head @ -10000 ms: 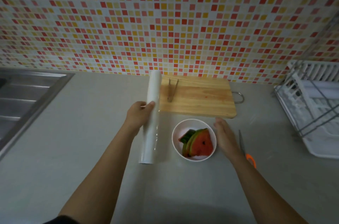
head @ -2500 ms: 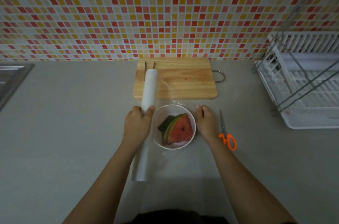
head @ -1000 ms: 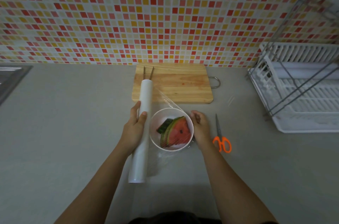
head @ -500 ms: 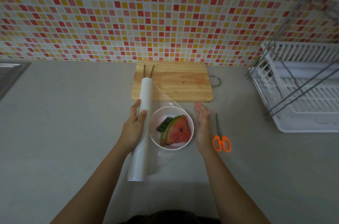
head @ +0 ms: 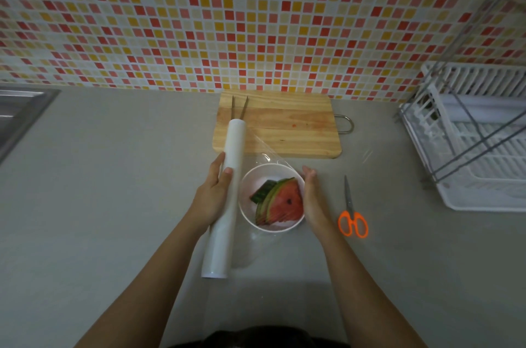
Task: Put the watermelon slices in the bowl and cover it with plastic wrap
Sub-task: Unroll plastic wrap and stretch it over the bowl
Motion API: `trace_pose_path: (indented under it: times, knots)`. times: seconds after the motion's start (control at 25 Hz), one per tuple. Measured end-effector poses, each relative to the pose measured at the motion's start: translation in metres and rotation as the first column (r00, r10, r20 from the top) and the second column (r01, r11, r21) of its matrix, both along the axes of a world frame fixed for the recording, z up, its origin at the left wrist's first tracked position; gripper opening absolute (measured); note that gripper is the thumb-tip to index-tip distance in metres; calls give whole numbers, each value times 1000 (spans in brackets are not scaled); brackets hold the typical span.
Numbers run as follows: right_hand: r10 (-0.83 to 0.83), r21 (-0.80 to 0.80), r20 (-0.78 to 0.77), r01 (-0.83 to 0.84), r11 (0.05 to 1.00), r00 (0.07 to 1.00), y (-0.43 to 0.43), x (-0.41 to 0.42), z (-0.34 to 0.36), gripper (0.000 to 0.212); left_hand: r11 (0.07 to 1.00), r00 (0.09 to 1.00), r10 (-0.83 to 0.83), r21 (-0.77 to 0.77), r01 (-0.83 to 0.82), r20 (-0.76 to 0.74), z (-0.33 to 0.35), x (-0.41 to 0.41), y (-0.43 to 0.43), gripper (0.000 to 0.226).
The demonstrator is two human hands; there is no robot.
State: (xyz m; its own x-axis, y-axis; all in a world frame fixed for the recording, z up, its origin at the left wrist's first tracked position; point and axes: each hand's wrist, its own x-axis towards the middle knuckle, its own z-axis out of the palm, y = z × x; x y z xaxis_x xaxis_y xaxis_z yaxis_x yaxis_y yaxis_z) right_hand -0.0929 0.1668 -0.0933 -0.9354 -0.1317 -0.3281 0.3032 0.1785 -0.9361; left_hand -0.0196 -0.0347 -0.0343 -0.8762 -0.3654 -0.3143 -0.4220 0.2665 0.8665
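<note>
Watermelon slices (head: 284, 202) sit in white bowl (head: 250, 185) on counter (head: 113, 205); at left, L hand (head: 212, 196) grips plastic wrap roll (head: 225, 233) just beside it. R hand (head: 313, 202), fingers curled at rim 1 s ago, now straight-fingered, holding nothing, against bowl's right side. Clear film (head: 267, 152) betw. roll & bowl barely visible.

There is one each of bowl (head: 247, 196), plastic wrap roll (head: 231, 205), cutting board (head: 284, 131), tongs (head: 244, 109), scissors (head: 347, 196) and dish rack (head: 484, 176).
</note>
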Motion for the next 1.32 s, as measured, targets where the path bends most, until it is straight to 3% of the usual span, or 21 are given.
trace_pose_path:
  times: [0.12,0.2,0.4,0.48,0.56,0.64,0.88,1.0,1.32]
  knots:
    - [31,-158,18,-28,987,999,-6,-9,7,73,999,1000,-4,45,3,19,3,-2,-1,48]
    - [49,-176,43,-41,984,998,-9,-8,9,63,999,1000,-3,53,2,23,4,-3,1,48]
    - [-28,-101,120,40,994,992,-10,-4,9,76,997,1000,8,82,-10,22,5,2,4,54]
    - [-46,-66,135,55,996,990,-12,-3,9,79,991,995,40,123,-52,96,5,5,2,65]
    - [-46,-49,142,54,997,989,-12,-3,9,80,991,985,76,94,-91,157,3,6,0,57]
    - [-71,-20,151,75,997,986,-11,-3,9,77,992,982,85,73,-98,170,2,6,-1,46]
    - [-160,122,67,151,981,985,-12,-1,8,47,963,982,168,198,-181,83,0,10,-3,34]
    - [-171,135,58,162,978,984,-12,-2,5,45,966,986,136,206,-154,97,-4,8,-4,30]
    - [-227,175,48,216,961,973,-9,-12,8,43,981,989,63,172,-85,132,-6,1,7,48]
